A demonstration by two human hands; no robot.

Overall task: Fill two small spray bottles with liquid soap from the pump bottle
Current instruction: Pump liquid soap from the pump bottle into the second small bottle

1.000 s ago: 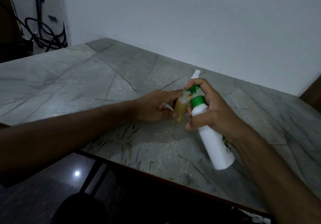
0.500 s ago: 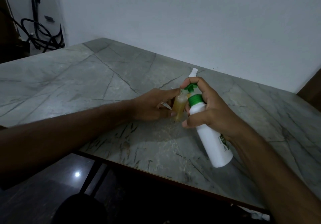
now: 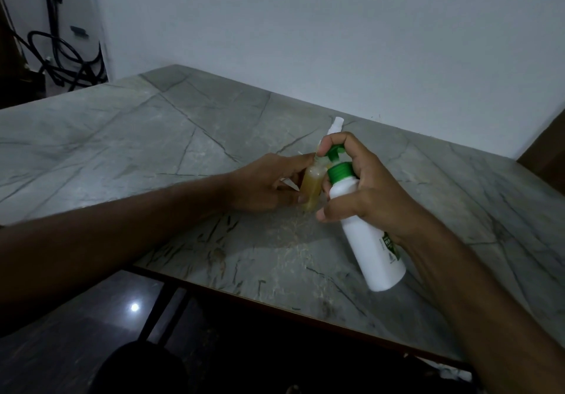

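Observation:
A small clear spray bottle (image 3: 311, 187) filled with yellowish soap stands on the grey marble table (image 3: 171, 149). My left hand (image 3: 269, 184) holds it between thumb and fingers. My right hand (image 3: 363, 192) grips the white pump bottle (image 3: 367, 234), tilted with its green pump head (image 3: 336, 161) over the small bottle's open mouth; my forefinger rests on the pump top. A second small bottle's white spray cap (image 3: 335, 126) shows behind my right hand; the rest of it is hidden. A thin white piece (image 3: 289, 182) pokes out under my left fingers.
The table's near edge (image 3: 275, 302) runs diagonally in front of me, with dark floor below. A white wall stands behind the table. Black cables (image 3: 64, 57) hang at the far left. A brown surface (image 3: 547, 152) shows at the right edge.
Both hands and both bottles stay in nearly the same pose. The pump head and forefinger sit slightly higher over the small bottle than before.

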